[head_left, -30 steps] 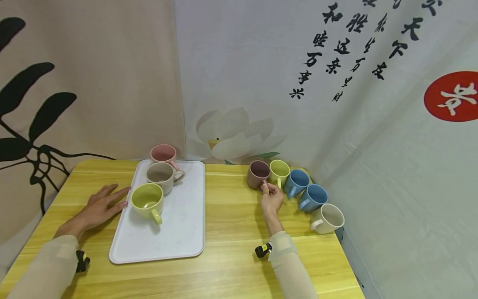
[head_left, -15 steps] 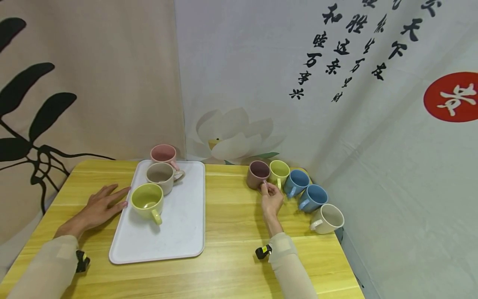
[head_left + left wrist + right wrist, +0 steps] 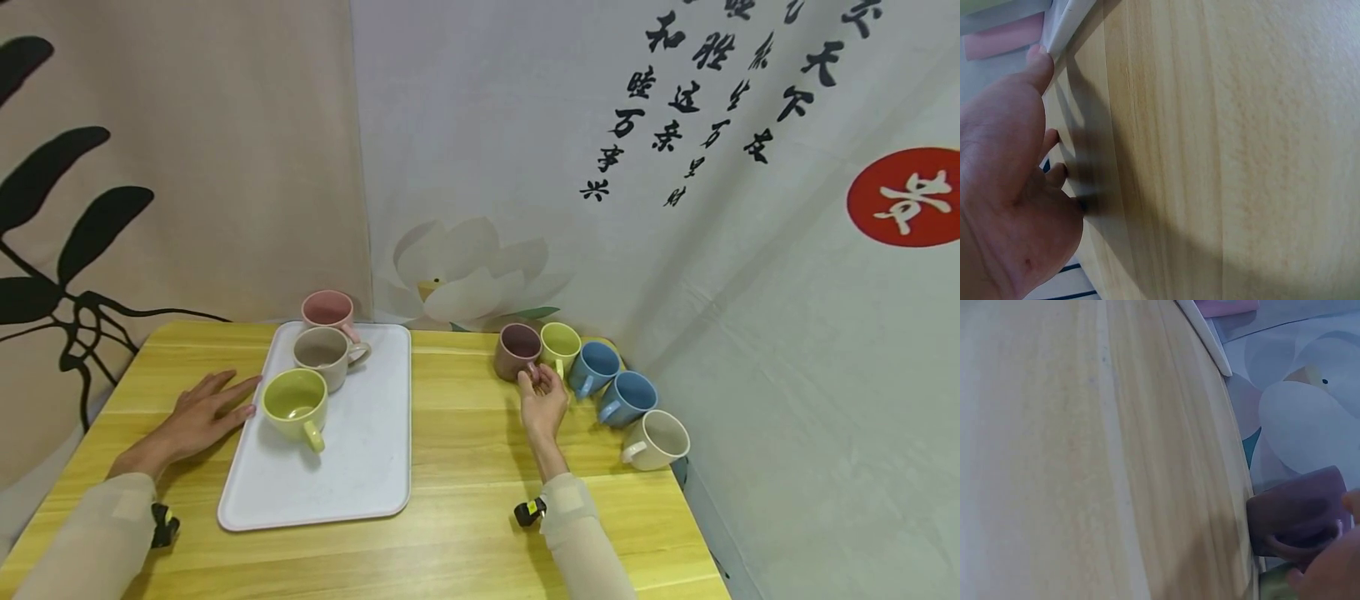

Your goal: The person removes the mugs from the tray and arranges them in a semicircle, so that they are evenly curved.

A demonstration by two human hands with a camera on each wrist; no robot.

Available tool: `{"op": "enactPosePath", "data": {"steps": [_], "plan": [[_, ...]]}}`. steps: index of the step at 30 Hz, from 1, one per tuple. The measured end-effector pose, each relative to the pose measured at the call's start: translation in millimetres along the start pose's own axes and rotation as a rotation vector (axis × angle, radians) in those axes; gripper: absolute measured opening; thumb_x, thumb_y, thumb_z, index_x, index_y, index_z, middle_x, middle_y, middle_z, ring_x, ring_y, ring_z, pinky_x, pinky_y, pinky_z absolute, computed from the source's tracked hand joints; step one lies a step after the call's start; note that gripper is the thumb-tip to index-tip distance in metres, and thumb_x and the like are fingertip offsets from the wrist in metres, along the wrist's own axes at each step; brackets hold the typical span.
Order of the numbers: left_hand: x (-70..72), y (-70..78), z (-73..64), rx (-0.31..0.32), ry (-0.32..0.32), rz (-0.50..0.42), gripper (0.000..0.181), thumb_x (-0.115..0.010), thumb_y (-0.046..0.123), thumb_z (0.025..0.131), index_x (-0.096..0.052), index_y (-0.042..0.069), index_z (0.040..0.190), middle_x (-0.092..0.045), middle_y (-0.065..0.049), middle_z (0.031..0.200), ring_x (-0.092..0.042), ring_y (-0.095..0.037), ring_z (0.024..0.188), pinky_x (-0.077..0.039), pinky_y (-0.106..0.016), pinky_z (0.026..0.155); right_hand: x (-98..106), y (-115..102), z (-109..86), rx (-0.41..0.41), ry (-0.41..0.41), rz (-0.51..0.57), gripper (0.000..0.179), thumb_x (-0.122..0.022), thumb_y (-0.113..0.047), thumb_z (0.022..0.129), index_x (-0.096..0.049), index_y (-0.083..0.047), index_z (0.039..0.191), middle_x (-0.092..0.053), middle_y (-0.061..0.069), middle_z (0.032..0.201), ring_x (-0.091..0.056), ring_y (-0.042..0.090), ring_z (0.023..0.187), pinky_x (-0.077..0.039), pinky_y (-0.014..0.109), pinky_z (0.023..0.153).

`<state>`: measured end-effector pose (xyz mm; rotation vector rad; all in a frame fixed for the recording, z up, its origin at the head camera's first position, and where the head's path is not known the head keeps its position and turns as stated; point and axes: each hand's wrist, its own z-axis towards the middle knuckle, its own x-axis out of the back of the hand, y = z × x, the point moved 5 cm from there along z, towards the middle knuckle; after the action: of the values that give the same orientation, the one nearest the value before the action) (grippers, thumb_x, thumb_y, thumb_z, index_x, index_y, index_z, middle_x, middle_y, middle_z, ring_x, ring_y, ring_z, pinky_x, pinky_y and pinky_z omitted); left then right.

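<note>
So the right hand point(image 3: 543, 404) is at the purple mug point(image 3: 513, 362), thumb and forefinger on either side of its handle point(image 3: 533, 372). Honestly can't tell if they're pinching it or there's a bit of slack. Coming in by the handle makes sense to me, since it sticks out toward the person and the green mug point(image 3: 560, 342) is right beside it. That purple one stands upright at the far edge of the bench point(image 3: 465, 533), first in a slanting line running on through two blue mugs point(image 3: 597, 360) point(image 3: 630, 396) to a cream mug point(image 3: 656, 439), handles all roughly toward the person. Left hand point(image 3: 206, 421) is spread out, fingertips against the white tray point(image 3: 360, 475), probably steadying it. Three more mugs, pink point(image 3: 327, 310), taupe point(image 3: 322, 354) and lime point(image 3: 294, 402), line its left side.
</note>
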<state>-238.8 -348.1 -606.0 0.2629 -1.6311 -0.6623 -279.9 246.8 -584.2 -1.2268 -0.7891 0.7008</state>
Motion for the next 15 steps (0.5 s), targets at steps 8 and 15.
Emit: {"op": "enactPosePath", "data": {"steps": [8,15], "plan": [[-1.4,-0.4,0.8,-0.003,0.001,0.003,0.066,-0.057,0.042,0.119,-0.041,0.010,0.174,-0.022,-0.047,0.175,-0.016,-0.074,0.161,-0.011,-0.095,0.120,7.6,-16.2,-13.5,0.132,-0.049,-0.072,0.063,-0.088,-0.022,0.100,-0.062,-0.002,0.155,-0.067,0.023,0.156,-0.060,0.043,0.152,-0.045,0.058,0.134],[-0.3,-0.9,-0.1,-0.029,0.022,0.002,0.065,-0.059,0.040,0.118,-0.042,0.010,0.174,-0.024,-0.048,0.174,-0.018,-0.075,0.160,-0.012,-0.097,0.118,1.0,-44.4,-36.9,0.322,-0.082,-0.114,0.066,-0.087,-0.023,0.100,-0.061,0.000,0.156,-0.065,0.021,0.160,-0.060,0.045,0.151,-0.047,0.066,0.127]]}}
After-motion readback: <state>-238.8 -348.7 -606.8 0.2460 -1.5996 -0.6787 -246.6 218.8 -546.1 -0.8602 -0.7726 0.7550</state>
